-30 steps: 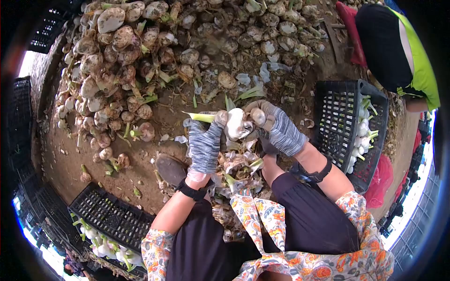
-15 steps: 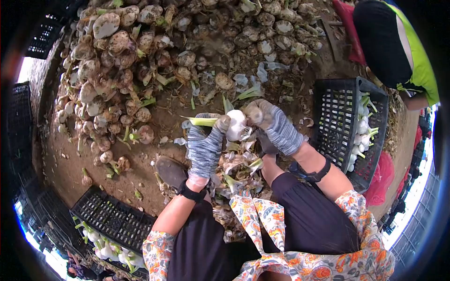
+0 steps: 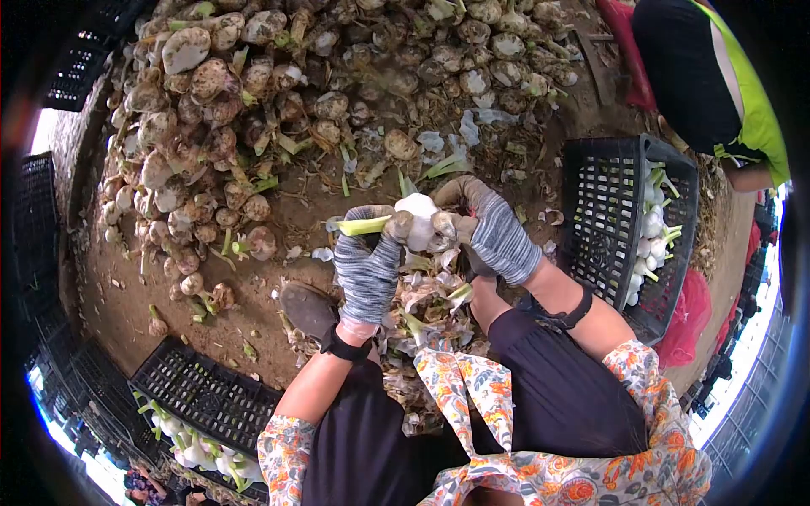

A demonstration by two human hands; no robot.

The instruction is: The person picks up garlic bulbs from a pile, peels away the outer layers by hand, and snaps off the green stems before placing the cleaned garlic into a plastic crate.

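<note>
A white garlic bulb point(image 3: 417, 211) with a cut green stem point(image 3: 364, 226) is held between my two gloved hands, above the ground between my feet. My left hand point(image 3: 369, 260), in a grey knit glove, is closed round the stem, its thumb against the bulb's left side. The fingers of my right hand point(image 3: 496, 232), gloved alike, are bent and pressed on the bulb's right side; whether they also pinch loose skin I cannot make out. Below the bulb lies a heap of peeled-off garlic skins point(image 3: 426, 295).
Unpeeled, soil-marked garlic point(image 3: 211, 80) is piled ahead and to the left. Black crates holding white garlic stand at right point(image 3: 601, 198) and lower left point(image 3: 207, 384). A red mesh bag point(image 3: 685, 325) lies beside the right crate. Another person point(image 3: 688, 76) is at upper right.
The bulb has turned and shifted slightly left and up in my hands. My right hand has moved a little left, with its fingers now lower on the bulb's side.
</note>
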